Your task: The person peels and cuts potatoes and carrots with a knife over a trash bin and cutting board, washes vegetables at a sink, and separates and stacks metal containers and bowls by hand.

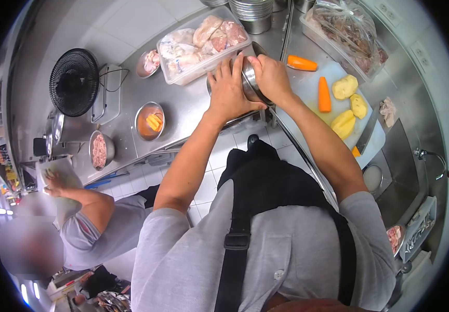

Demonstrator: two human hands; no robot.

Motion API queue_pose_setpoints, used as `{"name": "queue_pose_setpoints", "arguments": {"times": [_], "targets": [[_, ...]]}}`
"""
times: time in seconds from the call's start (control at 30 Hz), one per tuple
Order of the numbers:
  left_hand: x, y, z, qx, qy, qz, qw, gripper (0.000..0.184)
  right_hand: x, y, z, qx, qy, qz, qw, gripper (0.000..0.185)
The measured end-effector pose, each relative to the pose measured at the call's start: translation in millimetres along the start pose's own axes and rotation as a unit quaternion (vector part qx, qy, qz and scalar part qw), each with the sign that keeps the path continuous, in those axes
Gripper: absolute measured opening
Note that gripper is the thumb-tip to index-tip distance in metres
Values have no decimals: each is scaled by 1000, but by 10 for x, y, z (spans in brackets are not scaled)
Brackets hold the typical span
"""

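Observation:
A metal bowl point(250, 82) is between my two hands above the steel counter's edge. My left hand point(229, 89) lies over it with the fingers spread against the metal, the thumb near the lower rim. My right hand point(270, 78) grips its other side, the fingers partly hidden. More metal shows behind the hands, and I cannot tell whether several bowls are stacked there. Just beyond stands a clear plastic tub point(180, 78) of raw meat point(211, 36). To the right, peeled carrots point(324, 94) and peeled potatoes point(344, 124) lie on a white cutting board point(307, 88).
A knife point(367, 132) rests on the board, near the sink point(404, 177). A bagged tub of meat point(346, 34) sits at the back right. Leftward are a bowl with yellow pieces point(150, 121), a bowl of minced meat point(100, 151), a fan point(74, 82) and a co-worker point(105, 223).

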State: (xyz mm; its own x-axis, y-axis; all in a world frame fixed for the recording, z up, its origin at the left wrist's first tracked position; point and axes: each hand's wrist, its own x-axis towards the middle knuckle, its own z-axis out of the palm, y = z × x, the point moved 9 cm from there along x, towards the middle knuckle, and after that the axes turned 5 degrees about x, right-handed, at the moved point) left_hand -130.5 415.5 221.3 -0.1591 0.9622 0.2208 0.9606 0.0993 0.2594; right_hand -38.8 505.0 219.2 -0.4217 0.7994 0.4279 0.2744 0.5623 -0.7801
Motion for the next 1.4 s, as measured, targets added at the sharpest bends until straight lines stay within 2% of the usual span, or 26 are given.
{"name": "queue_pose_setpoints", "arguments": {"times": [0.07, 0.17, 0.47, 0.57, 0.67, 0.7, 0.8, 0.83, 0.87, 0.93, 1.13, 1.4], "targets": [[5, 33, -23, 32, -24, -17, 999, 142, -35, -3, -21, 6, -5, 10, 1000, 41], [0, 154, -10, 40, 5, -15, 999, 141, -80, 51, -36, 12, 1, 44, 999, 42], [111, 177, 78, 43, -55, 20, 997, 142, -238, 210, -117, 10, 18, 42, 999, 35], [234, -38, 54, -24, -89, -10, 996, 141, -325, -3, -187, 0, -26, -63, 998, 32], [280, -211, 169, -256, -101, 5, 961, 142, -375, -100, -277, 10, -51, -132, 990, 32], [283, -208, 210, -265, -122, -13, 956, 142, -373, -73, -309, 8, -40, -130, 991, 34], [263, 50, 68, -68, -39, 19, 997, 145, -270, 128, -314, 22, 18, -58, 998, 34], [141, 275, 24, -2, -63, 17, 998, 146, -242, 157, -336, 32, 42, -25, 998, 36], [44, 414, 70, 53, -41, 30, 997, 144, -232, 158, -322, 29, 41, -14, 999, 36], [15, 432, 62, 12, 13, 36, 999, 140, -195, 191, -351, 18, 43, 6, 999, 36], [74, 407, 115, 9, -21, 38, 999, 138, -261, 104, -504, 12, 34, -21, 999, 35], [7, 568, 148, 28, 5, 22, 999, 136, -350, 163, -522, -10, 52, 2, 999, 35]]}}
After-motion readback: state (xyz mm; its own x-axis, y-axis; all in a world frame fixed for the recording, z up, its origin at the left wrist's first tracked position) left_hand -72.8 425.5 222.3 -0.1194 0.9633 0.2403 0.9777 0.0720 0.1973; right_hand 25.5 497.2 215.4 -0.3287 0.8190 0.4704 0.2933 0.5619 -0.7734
